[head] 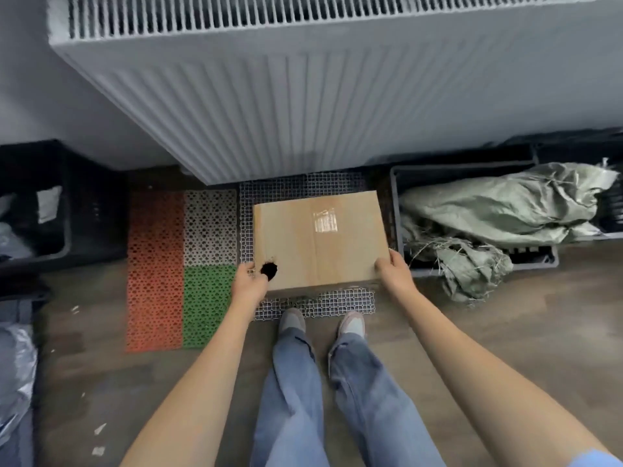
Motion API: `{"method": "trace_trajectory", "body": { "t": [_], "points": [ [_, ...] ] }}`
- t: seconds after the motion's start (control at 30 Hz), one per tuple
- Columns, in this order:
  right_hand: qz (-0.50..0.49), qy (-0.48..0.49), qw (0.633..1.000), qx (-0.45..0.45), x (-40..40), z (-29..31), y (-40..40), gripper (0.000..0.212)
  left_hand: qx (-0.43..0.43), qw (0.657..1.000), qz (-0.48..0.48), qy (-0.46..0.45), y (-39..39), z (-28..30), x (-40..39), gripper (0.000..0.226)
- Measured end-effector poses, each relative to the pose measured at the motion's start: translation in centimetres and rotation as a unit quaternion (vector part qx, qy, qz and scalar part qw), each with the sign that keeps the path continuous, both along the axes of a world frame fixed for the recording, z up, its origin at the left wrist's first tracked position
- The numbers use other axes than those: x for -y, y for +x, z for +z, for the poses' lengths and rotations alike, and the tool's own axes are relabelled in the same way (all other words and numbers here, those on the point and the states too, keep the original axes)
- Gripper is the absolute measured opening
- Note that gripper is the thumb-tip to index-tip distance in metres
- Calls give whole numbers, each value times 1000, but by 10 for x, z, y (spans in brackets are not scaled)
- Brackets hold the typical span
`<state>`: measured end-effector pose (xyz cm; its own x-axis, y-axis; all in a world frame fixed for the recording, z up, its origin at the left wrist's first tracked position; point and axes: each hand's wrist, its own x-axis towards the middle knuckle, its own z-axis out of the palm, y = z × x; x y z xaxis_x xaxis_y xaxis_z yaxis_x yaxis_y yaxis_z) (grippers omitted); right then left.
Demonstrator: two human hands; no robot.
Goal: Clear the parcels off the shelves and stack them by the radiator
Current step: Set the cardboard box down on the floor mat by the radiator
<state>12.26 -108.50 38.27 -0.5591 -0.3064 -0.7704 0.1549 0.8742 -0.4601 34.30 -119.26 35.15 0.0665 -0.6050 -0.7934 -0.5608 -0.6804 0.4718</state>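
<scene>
Flat brown cardboard parcel (318,239), long axis parallel to the white ribbed radiator (269,106), sits just below it on grey mesh matting (313,306). Left hand (250,281) and right hand (394,268) clasp its near corners; a dark crate of green sacking (499,210) stands right of the radiator's foot.

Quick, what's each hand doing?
Left hand: grips the box at its near left corner.
Right hand: grips the box's near right corner.

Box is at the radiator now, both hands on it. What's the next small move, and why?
Probably lower the cardboard box flat onto the grey grid mat and let go. The left hand and right hand grip its near corners, it sits over that mat below the radiator, and no other parcel lies there.
</scene>
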Motion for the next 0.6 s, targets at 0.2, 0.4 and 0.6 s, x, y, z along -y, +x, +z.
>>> {"method": "trace_trajectory", "body": {
  "t": [0.2, 0.4, 0.6],
  "points": [
    [6, 28, 999, 21, -12, -151, -1, 49, 26, 999, -2, 27, -1, -152, -11, 46],
    [-33, 33, 997, 69, -30, -259, -34, 54, 20, 998, 53, 40, -51, -256, -31, 43],
    [-10, -26, 991, 134, -8, -310, -17, 57, -49, 976, 206, 59, -160, -292, -80, 45]
  ]
}}
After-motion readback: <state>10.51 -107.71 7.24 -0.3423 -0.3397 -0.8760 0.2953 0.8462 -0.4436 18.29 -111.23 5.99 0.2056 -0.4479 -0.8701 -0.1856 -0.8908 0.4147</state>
